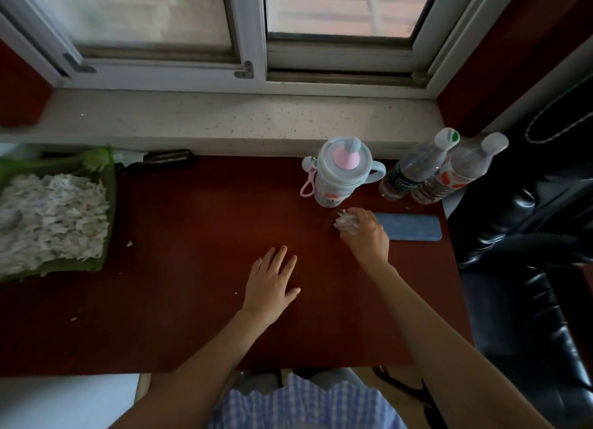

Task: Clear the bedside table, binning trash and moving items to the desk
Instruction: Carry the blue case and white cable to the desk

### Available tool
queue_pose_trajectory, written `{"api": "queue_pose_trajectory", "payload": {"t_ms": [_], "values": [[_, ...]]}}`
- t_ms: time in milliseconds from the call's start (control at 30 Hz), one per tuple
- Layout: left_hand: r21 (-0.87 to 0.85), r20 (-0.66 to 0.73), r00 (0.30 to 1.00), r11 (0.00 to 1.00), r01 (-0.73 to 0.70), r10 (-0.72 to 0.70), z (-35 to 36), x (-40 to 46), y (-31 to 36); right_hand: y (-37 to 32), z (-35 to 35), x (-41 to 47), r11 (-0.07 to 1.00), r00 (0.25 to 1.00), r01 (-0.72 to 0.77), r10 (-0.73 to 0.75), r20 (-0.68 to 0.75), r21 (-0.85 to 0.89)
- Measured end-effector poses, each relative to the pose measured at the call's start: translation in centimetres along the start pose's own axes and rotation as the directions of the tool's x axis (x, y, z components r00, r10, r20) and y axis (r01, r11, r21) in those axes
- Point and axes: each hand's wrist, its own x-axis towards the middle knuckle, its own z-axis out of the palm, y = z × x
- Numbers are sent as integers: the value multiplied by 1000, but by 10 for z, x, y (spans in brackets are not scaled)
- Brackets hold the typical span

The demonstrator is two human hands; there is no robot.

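Observation:
My right hand (369, 232) is closed around a crumpled white wad of paper (346, 222) on the dark red tabletop (199, 223), just in front of a pale blue kids' water bottle (338, 175) with a pink spout. A flat blue case (409, 227) lies directly right of that hand. Two clear plastic bottles, one with a green label (417, 168) and one with a red label (459, 171), stand at the table's back right corner. My left hand (272, 282) rests flat on the table with fingers spread, holding nothing.
A green tray (109, 216) filled with shredded white paper sits at the table's left edge. A dark object (160, 159) lies against the windowsill behind it. A black padded chair (526, 252) stands to the right of the table. Small paper scraps dot the surface.

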Motion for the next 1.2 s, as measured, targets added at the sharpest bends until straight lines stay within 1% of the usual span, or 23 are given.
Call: {"api": "queue_pose_trajectory", "payload": {"t_ms": [167, 300, 367, 467, 567, 633, 767, 867, 1033, 1200], "values": [[-16, 23, 1000, 1000, 5, -5, -2, 0, 1, -1, -3, -4, 998, 999, 30, -28, 32, -57], [-25, 40, 999, 1000, -5, 6, -4, -1, 2, -1, -7, -15, 995, 999, 43, -41, 20, -92], [-27, 49, 999, 1000, -4, 5, -5, -1, 3, 0, -9, -25, 993, 998, 55, -56, -5, -108], [-18, 53, 999, 1000, -2, 3, -7, -2, 5, 3, -12, -44, 990, 995, 51, -62, -82, -131], [-4, 64, 998, 1000, 3, -3, -8, -1, 7, 9, -17, -69, 985, 987, -6, -21, -159, -170], [-3, 58, 998, 1000, 0, 0, -7, -1, 7, 17, -20, -88, 979, 981, -73, 37, -188, -189], [10, 38, 998, 999, -46, 45, -9, -2, 6, 37, -22, -131, 966, 965, -169, 122, -233, -195], [10, 25, 993, 994, -112, 112, -15, -1, 11, 51, -25, -162, 951, 947, -241, 186, -263, -194], [-12, -79, 962, 965, -264, 262, -19, -3, 34, 70, -23, -219, 926, 912, -341, 283, -297, -164], [-14, -126, 927, 934, -357, 352, -25, -25, 67, 83, -30, -276, 906, 864, -407, 340, -372, -117]]}}
